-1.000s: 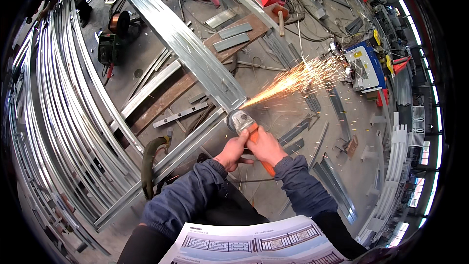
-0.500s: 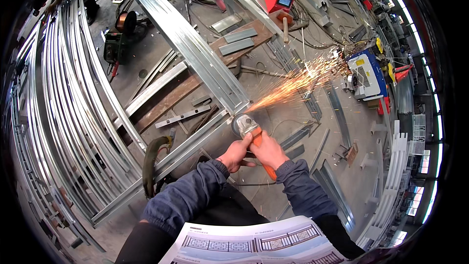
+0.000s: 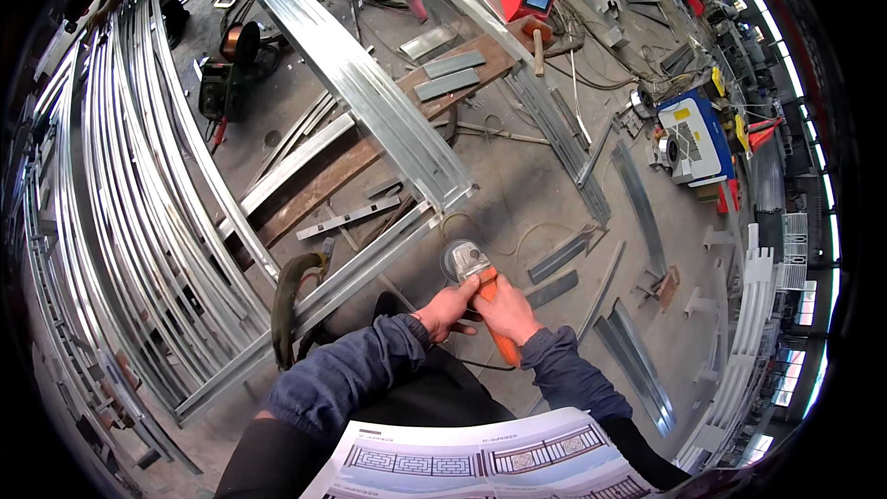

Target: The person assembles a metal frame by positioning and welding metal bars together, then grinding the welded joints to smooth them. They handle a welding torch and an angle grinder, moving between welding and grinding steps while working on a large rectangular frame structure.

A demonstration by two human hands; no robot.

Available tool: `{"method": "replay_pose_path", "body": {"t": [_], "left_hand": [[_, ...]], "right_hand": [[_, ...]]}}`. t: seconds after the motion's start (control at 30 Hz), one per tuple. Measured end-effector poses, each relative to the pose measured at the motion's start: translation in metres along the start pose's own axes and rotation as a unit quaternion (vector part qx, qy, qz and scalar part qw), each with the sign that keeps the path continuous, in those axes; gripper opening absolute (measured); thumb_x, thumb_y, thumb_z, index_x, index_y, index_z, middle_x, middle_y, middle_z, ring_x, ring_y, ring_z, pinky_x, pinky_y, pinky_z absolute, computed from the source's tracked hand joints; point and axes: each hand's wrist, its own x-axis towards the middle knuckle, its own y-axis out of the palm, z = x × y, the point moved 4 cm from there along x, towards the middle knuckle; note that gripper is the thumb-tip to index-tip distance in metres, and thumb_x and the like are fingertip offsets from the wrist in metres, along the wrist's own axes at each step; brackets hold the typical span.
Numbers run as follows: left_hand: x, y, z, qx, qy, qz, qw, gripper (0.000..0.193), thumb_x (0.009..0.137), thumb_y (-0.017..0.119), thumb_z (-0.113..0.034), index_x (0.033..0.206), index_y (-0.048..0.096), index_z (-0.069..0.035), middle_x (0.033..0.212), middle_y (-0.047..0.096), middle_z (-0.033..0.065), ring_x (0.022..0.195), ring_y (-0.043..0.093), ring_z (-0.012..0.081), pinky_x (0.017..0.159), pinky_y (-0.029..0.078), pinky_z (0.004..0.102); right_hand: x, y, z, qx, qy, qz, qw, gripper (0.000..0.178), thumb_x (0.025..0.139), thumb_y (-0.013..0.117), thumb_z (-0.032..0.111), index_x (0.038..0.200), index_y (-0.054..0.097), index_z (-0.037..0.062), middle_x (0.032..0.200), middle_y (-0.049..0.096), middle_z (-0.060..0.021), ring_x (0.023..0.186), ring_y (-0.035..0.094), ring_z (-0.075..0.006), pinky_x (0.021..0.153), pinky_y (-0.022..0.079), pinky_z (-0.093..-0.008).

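Orange grinder in both hands

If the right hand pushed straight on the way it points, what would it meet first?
Led by the orange grinder it holds, the right hand would probably meet the metal frame first, near its corner; relative height is unclear in this single view.

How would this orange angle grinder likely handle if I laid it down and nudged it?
The angle grinder is probably rigid, given its hard-looking orange housing. It may feel nose-heavy, since a metal head tops that slim housing. It could rock or tip, as the disc juts out beside the head.
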Motion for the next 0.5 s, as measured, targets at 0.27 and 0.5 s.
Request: {"method": "replay_pose_path", "body": {"t": [0.27, 0.5], "left_hand": [[0.002, -0.014, 0.016, 0.105, 0.037, -0.064, 0.992, 0.064, 0.109, 0.051, -0.056, 0.143, 0.058, -0.002, 0.131, 0.067, 0.0084, 0.120, 0.062, 0.0195, 0.098, 0.052, 0.0377], [0.022, -0.050, 0.017, 0.219, 0.292, -0.126, 0.922, 0.047, 0.108, 0.057, -0.042, 0.132, 0.062, -0.002, 0.113, 0.074, 0.0186, 0.105, 0.070, 0.0260, 0.093, 0.052, 0.0371]], "right_hand": [[0.005, 0.054, -0.037, 0.236, -0.070, -0.083, 0.966, 0.053, 0.094, 0.075, 0.034, 0.125, 0.059, -0.0058, 0.110, 0.074, -0.0268, 0.102, 0.073, -0.0430, 0.085, 0.058, -0.0464], [0.052, 0.120, -0.038, 0.414, -0.097, -0.147, 0.893, 0.049, 0.095, 0.076, 0.033, 0.124, 0.063, -0.0038, 0.105, 0.075, -0.0241, 0.099, 0.075, -0.0396, 0.083, 0.058, -0.0448]]}}
